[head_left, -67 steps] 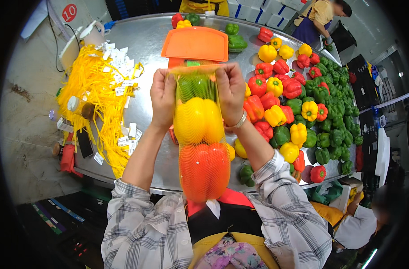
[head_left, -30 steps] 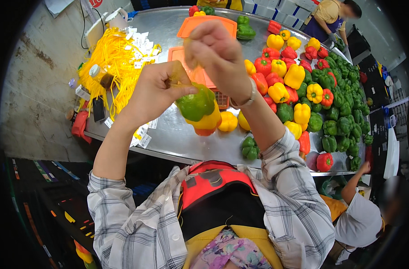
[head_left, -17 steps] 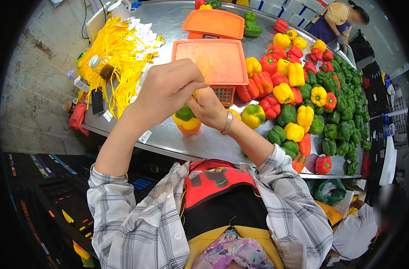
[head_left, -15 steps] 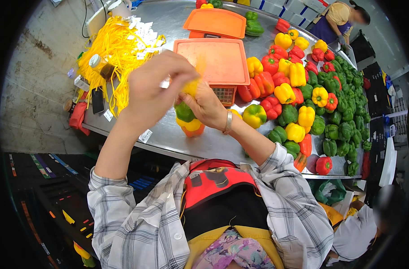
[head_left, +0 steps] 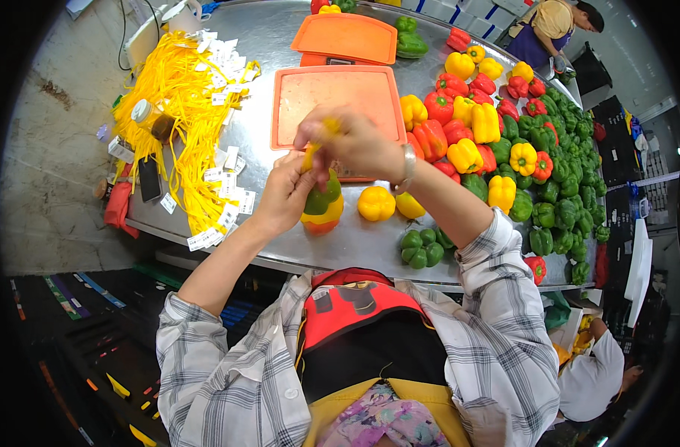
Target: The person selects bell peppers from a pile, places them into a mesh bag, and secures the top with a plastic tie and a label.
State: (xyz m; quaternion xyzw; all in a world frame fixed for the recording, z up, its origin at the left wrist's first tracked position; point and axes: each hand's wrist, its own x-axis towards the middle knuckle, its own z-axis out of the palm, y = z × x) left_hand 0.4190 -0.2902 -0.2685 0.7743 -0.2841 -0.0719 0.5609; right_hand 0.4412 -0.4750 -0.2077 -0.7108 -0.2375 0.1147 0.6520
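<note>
Both my hands meet over the front of the steel table, above a stack of peppers (head_left: pixel 323 208) in green, yellow and orange-red. A yellow strip (head_left: pixel 308 158), which looks like the gathered neck of a net bag, rises from the green one on top. My left hand (head_left: pixel 286 192) is closed round this strip just above the green pepper. Higher up, my right hand (head_left: pixel 351 145) is blurred but closed on the strip's upper part. Right of the stack sit a loose yellow pepper (head_left: pixel 376 203) and a green pepper (head_left: pixel 422 249).
An orange-topped scale (head_left: pixel 338 97) stands behind my hands, another orange tray (head_left: pixel 345 37) beyond it. Yellow net strips with white tags (head_left: pixel 178 97), a jar (head_left: pixel 148 115) and a phone (head_left: pixel 149 177) lie left. Many peppers (head_left: pixel 560 175) fill the right; co-workers (head_left: pixel 552 33) are nearby.
My left hand has come down and closed round the strip's base. My right hand has moved up and across over the strip. The view has shifted slightly.
</note>
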